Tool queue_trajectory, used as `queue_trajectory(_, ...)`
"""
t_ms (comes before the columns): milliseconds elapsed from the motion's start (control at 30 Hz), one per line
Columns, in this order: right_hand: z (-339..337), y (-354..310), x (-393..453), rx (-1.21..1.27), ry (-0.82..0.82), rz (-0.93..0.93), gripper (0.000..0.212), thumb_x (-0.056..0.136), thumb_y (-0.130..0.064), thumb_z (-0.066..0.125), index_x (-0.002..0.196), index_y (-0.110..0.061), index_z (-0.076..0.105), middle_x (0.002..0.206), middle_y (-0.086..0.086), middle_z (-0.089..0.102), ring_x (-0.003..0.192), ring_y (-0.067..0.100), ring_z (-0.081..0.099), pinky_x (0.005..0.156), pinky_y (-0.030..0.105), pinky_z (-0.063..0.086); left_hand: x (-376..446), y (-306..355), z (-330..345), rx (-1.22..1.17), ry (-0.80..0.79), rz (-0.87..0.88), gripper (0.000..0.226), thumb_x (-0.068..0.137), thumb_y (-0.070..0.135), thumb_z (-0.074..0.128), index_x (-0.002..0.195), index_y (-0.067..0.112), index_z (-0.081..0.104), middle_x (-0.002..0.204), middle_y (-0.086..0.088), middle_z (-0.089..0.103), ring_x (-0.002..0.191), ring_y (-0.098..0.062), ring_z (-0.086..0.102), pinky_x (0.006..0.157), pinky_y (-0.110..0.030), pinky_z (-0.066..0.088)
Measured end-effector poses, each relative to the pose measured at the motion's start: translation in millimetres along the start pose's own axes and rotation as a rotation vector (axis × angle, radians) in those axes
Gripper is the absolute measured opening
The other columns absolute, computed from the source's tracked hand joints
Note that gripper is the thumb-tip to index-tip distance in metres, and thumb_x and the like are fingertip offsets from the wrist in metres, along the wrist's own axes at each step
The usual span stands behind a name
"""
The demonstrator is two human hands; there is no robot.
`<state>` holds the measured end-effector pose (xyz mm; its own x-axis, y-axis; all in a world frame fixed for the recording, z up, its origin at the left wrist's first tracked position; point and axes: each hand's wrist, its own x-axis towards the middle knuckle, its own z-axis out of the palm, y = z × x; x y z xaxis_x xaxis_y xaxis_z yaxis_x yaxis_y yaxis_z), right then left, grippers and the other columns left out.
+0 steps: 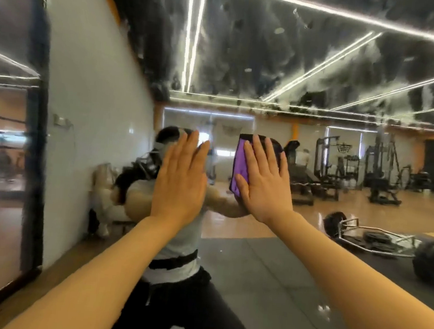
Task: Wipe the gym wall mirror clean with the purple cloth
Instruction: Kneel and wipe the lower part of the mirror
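Right hand (264,183) presses purple cloth (241,166).

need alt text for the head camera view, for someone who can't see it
A person's right hand presses a purple cloth flat against a gym wall mirror, while the left hand rests open on the glass beside it. The mirror reflects the person, ceiling light strips, weight machines and a barbell on the floor.

most of purple cloth (240,164) hidden under right hand (263,180), reflected head blocked by left hand (181,179), mirror (312,67) top cut off, barbell (388,244) cropped at right edge
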<state>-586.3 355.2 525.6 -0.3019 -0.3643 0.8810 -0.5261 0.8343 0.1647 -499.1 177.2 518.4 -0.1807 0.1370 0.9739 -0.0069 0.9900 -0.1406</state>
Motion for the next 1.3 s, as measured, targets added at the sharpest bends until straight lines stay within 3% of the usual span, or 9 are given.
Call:
queue_trajectory(167, -18.4, 45.4, 33.3, 0.005, 0.021, -0.093, 0.072, 0.098, -0.055, 0.011, 0.160, -0.018, 0.003, 0.167, 0.003, -0.004, 0.152, 0.023, -0.012, 0.121, 0.050, -0.005, 15.8, 25.9, 23.7, -0.030, 0.019, -0.174, 0.054, 0.101, 0.022, 0.042, 0.152, 0.006, 0.035, 0.162, -0.012, 0.026, 0.151, -0.028, 0.017, 0.123, -0.041, 0.008)
queue_trajectory(300, -33.6, 65.1, 67.8, 0.026, 0.082, -0.162, 0.073, 0.100, -0.054, 0.024, 0.160, -0.016, 0.011, 0.168, 0.005, 0.005, 0.155, 0.028, 0.000, 0.121, 0.053, -0.001, 14.5, 26.1, 26.6, 0.014, 0.058, -0.173, 0.055, 0.100, 0.024, 0.031, 0.150, 0.004, 0.037, 0.160, -0.014, 0.031, 0.148, -0.030, 0.021, 0.122, -0.027, -0.004)
queue_trajectory(433, -24.3, 66.0, 67.9, 0.056, 0.148, -0.208, 0.072, 0.100, -0.052, 0.031, 0.160, -0.015, 0.017, 0.168, 0.007, 0.011, 0.154, 0.031, 0.004, 0.122, 0.057, 0.003, 14.6, 27.0, 21.3, 0.052, 0.048, -0.171, 0.052, 0.098, 0.019, 0.033, 0.147, 0.002, 0.042, 0.158, -0.014, 0.033, 0.148, -0.030, 0.024, 0.121, -0.034, 0.007)
queue_trajectory(800, -18.6, 65.5, 80.9, 0.119, 0.268, -0.320, 0.069, 0.098, -0.049, 0.039, 0.156, -0.012, 0.031, 0.164, 0.009, 0.024, 0.153, 0.032, 0.014, 0.121, 0.053, 0.000, 11.6, 26.6, 19.7, 0.066, 0.021, -0.168, 0.054, 0.100, 0.024, 0.032, 0.151, 0.005, 0.036, 0.161, -0.008, 0.026, 0.149, -0.017, 0.012, 0.121, -0.018, -0.006)
queue_trajectory(1033, 31.9, 44.0, -20.0, 0.088, 0.210, -0.468, 0.070, 0.098, -0.049, 0.038, 0.157, -0.013, 0.028, 0.165, 0.009, 0.021, 0.154, 0.030, 0.011, 0.122, 0.057, 0.005, 9.7, 26.3, 22.3, 0.092, -0.005, -0.171, 0.055, 0.100, 0.025, 0.030, 0.152, 0.008, 0.032, 0.161, -0.005, 0.021, 0.150, -0.015, 0.009, 0.123, -0.036, 0.008)
queue_trajectory(1200, 31.4, 55.3, -14.4, -0.012, 0.219, -0.582, 0.068, 0.098, -0.049, 0.035, 0.155, -0.013, 0.033, 0.162, 0.009, 0.028, 0.151, 0.031, 0.021, 0.120, 0.057, 0.011, 9.6, 26.5, 19.2, 0.082, -0.027, -0.164, 0.055, 0.101, 0.023, 0.031, 0.154, 0.011, 0.026, 0.161, 0.002, 0.012, 0.150, -0.012, 0.003, 0.121, -0.021, -0.009)
queue_trajectory(1300, 5.5, 70.2, 30.4, 0.017, 0.250, -0.442, 0.070, 0.096, -0.050, 0.034, 0.154, -0.011, 0.036, 0.161, 0.012, 0.032, 0.150, 0.033, 0.025, 0.119, 0.058, 0.014, 9.1, 26.7, 18.8, 0.065, -0.008, -0.165, 0.054, 0.102, 0.014, 0.042, 0.154, 0.009, 0.027, 0.160, 0.003, 0.012, 0.150, -0.011, 0.003, 0.119, -0.017, -0.012)
